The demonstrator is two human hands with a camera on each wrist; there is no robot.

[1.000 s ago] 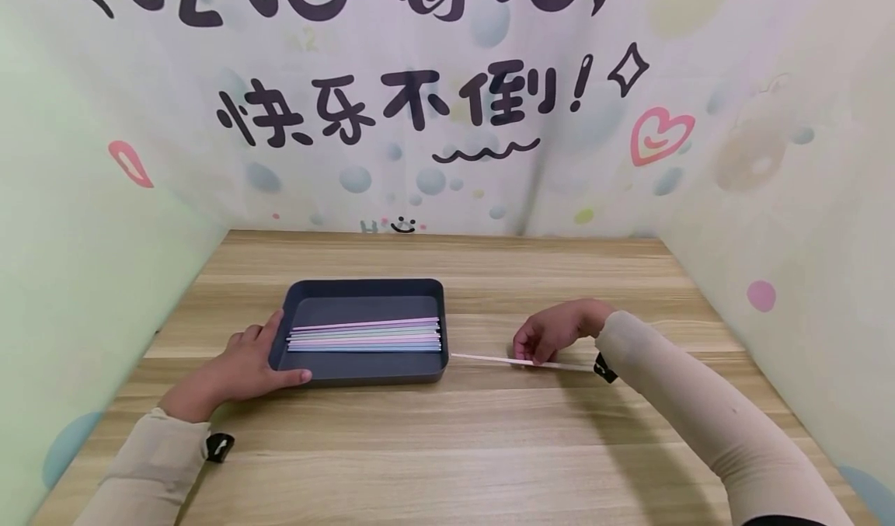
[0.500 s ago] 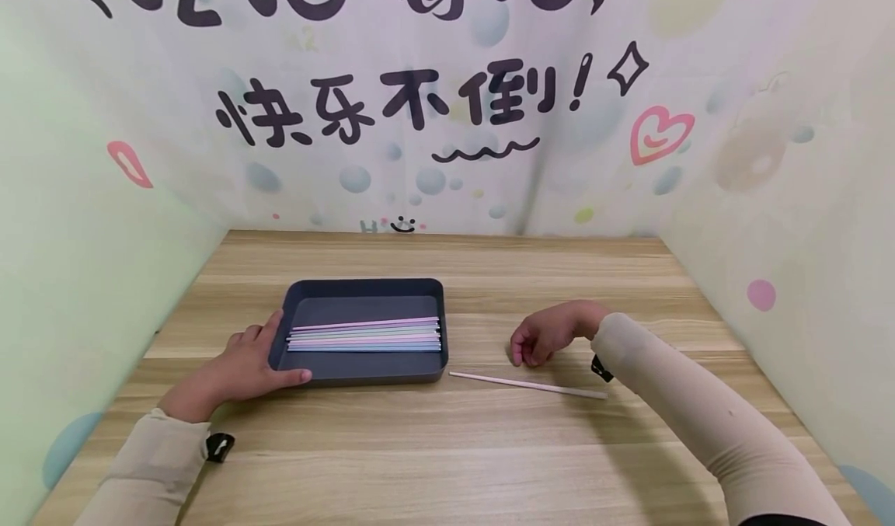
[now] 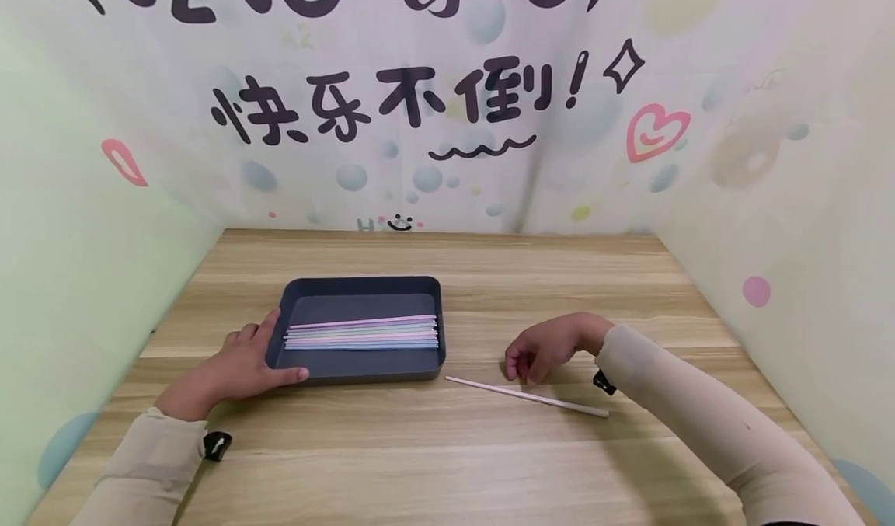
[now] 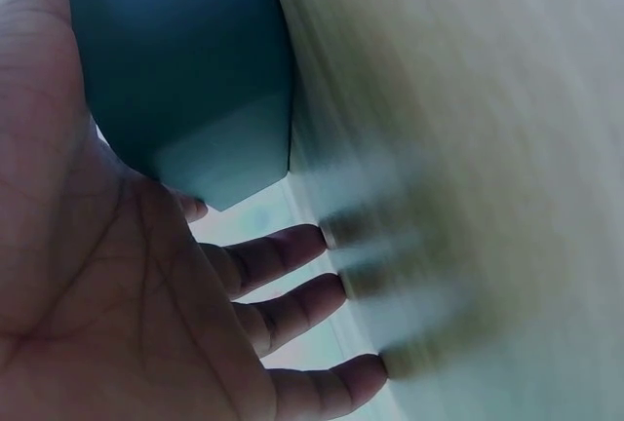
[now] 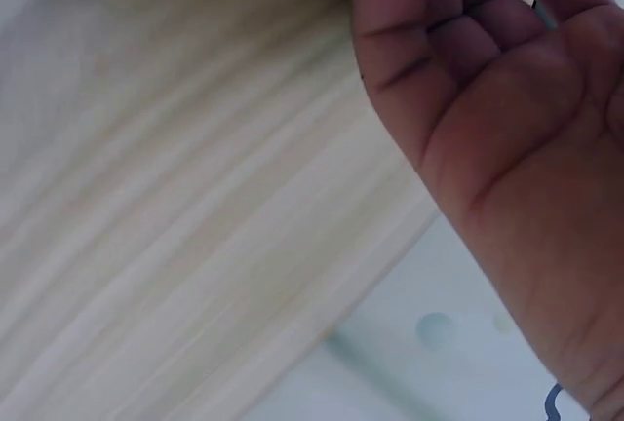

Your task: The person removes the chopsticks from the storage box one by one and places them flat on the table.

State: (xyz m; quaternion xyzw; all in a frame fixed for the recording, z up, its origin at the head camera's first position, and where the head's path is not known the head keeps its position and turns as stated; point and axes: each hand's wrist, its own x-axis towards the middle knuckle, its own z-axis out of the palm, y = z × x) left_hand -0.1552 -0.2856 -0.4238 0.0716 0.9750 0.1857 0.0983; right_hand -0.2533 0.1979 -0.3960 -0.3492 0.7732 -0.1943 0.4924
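In the head view a dark grey rectangular tray (image 3: 363, 364) stands left of centre, with several pastel chopsticks (image 3: 360, 333) lying side by side in it. My left hand (image 3: 241, 367) rests against the tray's near left corner. Its thumb lies along the front rim and its fingers extend along the left side; in the left wrist view, fingertips (image 4: 322, 289) touch the tabletop. A single pale pink, tapered chopstick (image 3: 524, 395) lies slanted on the table right of the tray. Just beyond it is my right hand (image 3: 548, 347), fingers loosely curled and holding nothing.
The wood-grain table (image 3: 391, 464) is bounded by a printed white cloth wall (image 3: 447, 192) at the back and pale walls on both sides. Each sleeve carries a small black wrist strap.
My right hand has let go of the chopstick and moved slightly nearer. The chopstick has shifted toward me, and its right end has swung nearer. My left hand and the tray stay put.
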